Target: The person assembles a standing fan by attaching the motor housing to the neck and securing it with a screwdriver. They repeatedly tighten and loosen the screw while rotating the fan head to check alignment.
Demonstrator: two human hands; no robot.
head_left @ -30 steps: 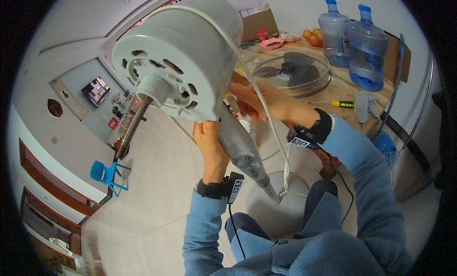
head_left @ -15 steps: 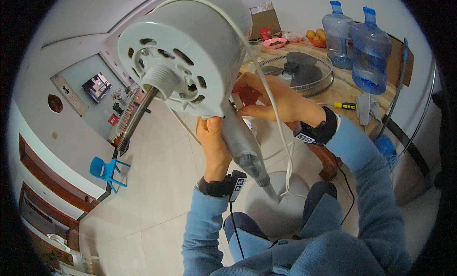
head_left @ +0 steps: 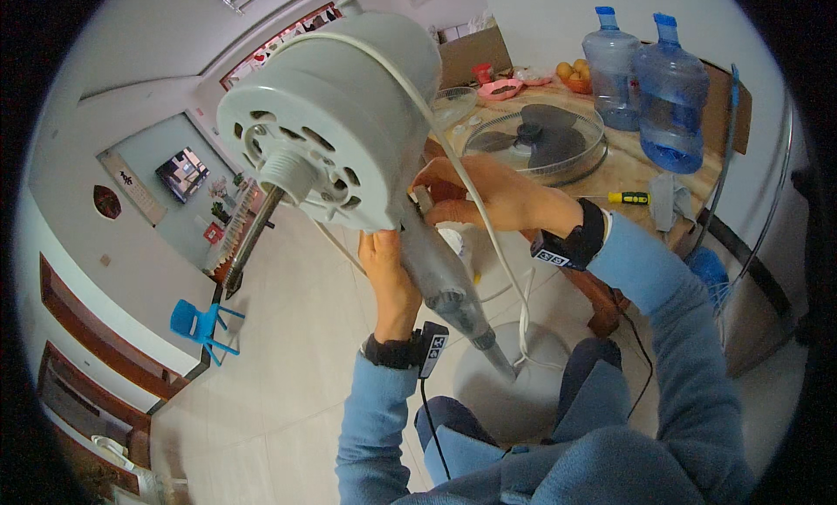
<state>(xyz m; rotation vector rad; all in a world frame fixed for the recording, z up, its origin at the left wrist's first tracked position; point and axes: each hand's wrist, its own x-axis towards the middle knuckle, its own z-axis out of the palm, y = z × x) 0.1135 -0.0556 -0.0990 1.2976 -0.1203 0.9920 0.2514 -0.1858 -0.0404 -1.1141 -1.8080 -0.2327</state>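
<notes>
A pale fan motor housing (head_left: 324,113) with a bare metal shaft (head_left: 253,239) fills the upper middle, tilted on its grey stand pole (head_left: 449,287). My left hand (head_left: 389,274) is closed at the neck, its fingers tucked up under the housing. On the neck's other side, my right hand (head_left: 488,194) pinches a small pale block-like piece (head_left: 424,198) between thumb and fingers. Whether that piece is attached to the neck is hidden. A white power cord (head_left: 453,156) loops over the housing and hangs past my right hand. The round base (head_left: 514,379) stands on the floor between my legs.
On the wooden table (head_left: 623,161) at right lie a caged dark fan blade (head_left: 549,135), a yellow-handled screwdriver (head_left: 629,197) and a grey cloth glove (head_left: 670,202). Two blue water jugs (head_left: 671,95) stand behind. A blue chair (head_left: 205,326) stands at far left.
The view has shifted slightly, and the fan housing sits a little lower and further left. My right hand has moved slightly down and left; both hands stay at the neck.
</notes>
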